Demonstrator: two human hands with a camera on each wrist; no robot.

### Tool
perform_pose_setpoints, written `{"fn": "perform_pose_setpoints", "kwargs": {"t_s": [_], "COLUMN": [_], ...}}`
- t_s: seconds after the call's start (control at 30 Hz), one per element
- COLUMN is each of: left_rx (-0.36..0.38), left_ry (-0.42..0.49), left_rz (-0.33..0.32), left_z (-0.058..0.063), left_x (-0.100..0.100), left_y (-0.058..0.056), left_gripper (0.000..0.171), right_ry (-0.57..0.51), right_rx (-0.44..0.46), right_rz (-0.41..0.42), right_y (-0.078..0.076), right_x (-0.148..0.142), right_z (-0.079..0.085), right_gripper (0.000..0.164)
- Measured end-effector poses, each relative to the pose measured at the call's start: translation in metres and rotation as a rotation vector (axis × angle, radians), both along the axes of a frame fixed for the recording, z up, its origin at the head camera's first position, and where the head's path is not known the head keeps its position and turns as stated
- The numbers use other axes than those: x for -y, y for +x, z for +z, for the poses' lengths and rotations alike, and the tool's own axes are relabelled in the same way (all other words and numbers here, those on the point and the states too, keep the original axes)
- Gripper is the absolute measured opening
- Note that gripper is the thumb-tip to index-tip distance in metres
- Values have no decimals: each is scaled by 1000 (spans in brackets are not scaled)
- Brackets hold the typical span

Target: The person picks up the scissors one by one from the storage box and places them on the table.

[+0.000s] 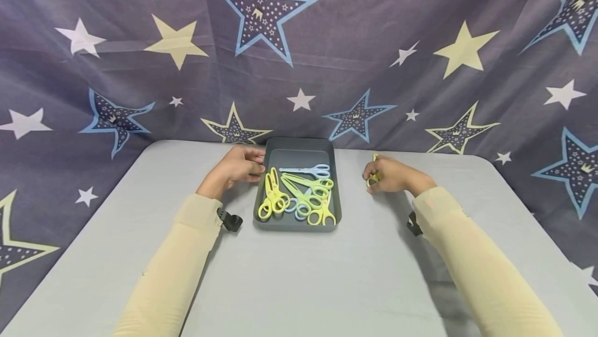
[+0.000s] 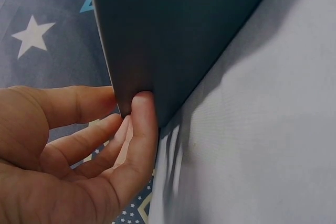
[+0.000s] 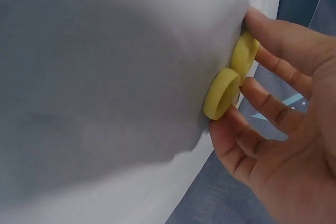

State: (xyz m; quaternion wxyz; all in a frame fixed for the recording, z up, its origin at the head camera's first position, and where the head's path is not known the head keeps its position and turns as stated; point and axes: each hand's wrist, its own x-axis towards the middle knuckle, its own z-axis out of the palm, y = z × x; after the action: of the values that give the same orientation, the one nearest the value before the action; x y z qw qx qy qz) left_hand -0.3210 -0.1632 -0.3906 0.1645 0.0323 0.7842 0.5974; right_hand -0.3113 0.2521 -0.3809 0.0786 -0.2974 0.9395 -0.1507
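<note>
A dark grey tray (image 1: 299, 146) stands on the table and holds several pairs of scissors. Yellow scissors (image 1: 273, 197) lie at its left, pale blue scissors (image 1: 310, 171) across the middle, and green scissors (image 1: 306, 191) overlap others at the right. My left hand (image 1: 240, 164) is at the tray's left side, its fingertips touching the outer wall (image 2: 173, 35) near the far corner. To the right of the tray, my right hand (image 1: 394, 173) holds another pair of yellow scissors (image 3: 222, 94) between thumb and fingers. Its two handle loops show in the right wrist view; the blades are mostly hidden.
The table (image 1: 299, 280) has a light grey cover. Behind it hangs a dark cloth (image 1: 355, 67) printed with stars, close to the tray's far end. Each wrist wears a small black device (image 1: 230, 220).
</note>
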Motion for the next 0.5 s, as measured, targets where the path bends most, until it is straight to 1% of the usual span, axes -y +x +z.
{"fn": "perform_pose_setpoints", "kwargs": {"t_s": [0.3, 0.5], "left_rx": [4, 7], "left_ry": [18, 22], "left_rz": [-3, -2], "left_z": [2, 3], "left_x": [0, 1], "left_y": [1, 2], "left_gripper": [61, 62], "right_ry": [-6, -14], "right_rx": [15, 18], "right_rz": [-2, -21], "right_y": [0, 2], "right_x": [0, 1], "right_z": [0, 0], "right_gripper": [26, 26]}}
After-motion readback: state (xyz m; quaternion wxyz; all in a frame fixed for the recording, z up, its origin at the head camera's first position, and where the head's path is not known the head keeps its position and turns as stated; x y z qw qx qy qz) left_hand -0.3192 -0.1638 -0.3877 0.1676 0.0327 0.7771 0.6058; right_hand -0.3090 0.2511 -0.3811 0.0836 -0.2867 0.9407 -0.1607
